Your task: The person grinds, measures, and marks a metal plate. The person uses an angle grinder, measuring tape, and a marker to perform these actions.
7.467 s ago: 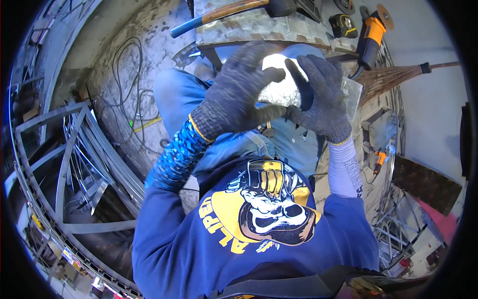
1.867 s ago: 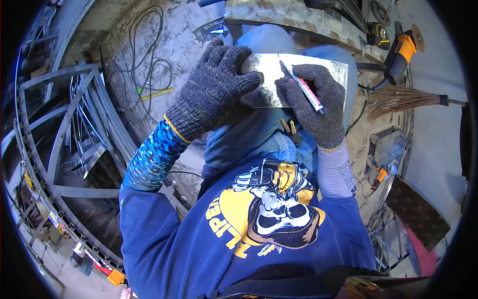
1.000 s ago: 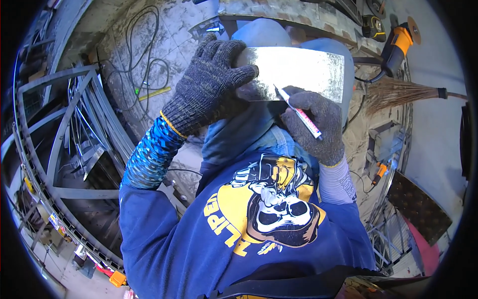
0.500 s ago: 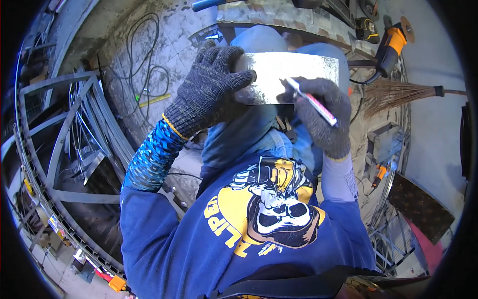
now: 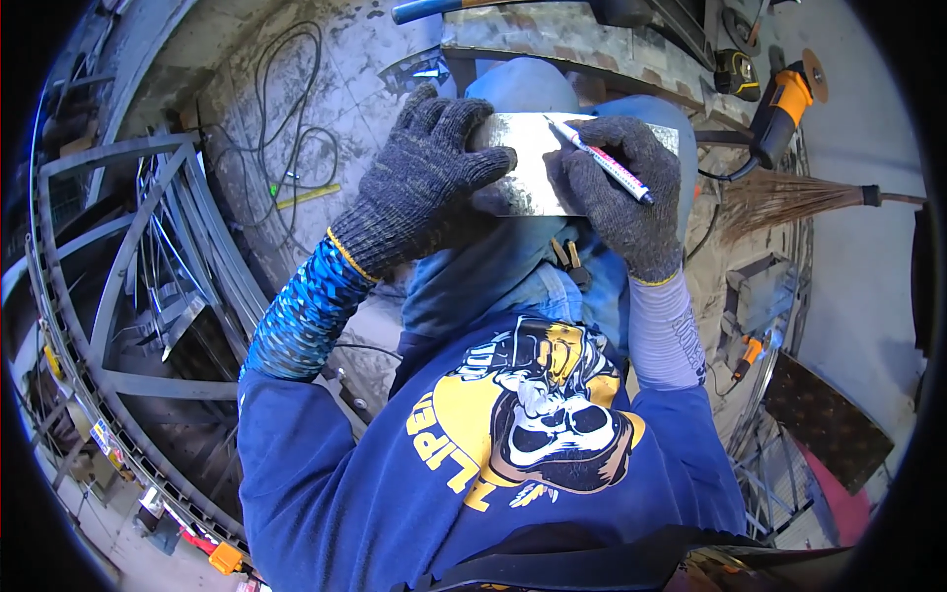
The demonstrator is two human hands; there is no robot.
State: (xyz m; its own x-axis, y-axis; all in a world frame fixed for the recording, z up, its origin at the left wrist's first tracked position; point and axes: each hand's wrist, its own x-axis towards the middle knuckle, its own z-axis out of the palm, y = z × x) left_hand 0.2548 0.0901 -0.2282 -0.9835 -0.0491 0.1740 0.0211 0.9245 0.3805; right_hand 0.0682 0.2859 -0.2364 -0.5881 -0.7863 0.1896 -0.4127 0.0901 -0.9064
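A shiny rectangular metal sheet [image 5: 533, 148] lies across my thighs. My left hand [image 5: 434, 158], in a dark grey knit glove, grips its left end, thumb on top; the fingers below are partly hidden. In my gloved right hand [image 5: 626, 192] is a white marker pen [image 5: 612, 173], pinched like a pencil and slanting up to the left. The marker's tip is near the sheet's far edge; whether it touches the metal I cannot tell. The heel of the right hand covers the sheet's near right part.
An orange angle grinder [image 5: 779, 113] and a tape measure [image 5: 735, 74] lie at the far right, above a straw broom [image 5: 789, 197]. Welded metal frames [image 5: 104, 266] stand on the left. A black cable [image 5: 261, 109] coils over the floor. Beyond my knees runs a metal beam [image 5: 552, 44].
My right hand has moved the marker up and slightly left, from the middle of the sheet toward its far edge. The left hand keeps its hold on the sheet.
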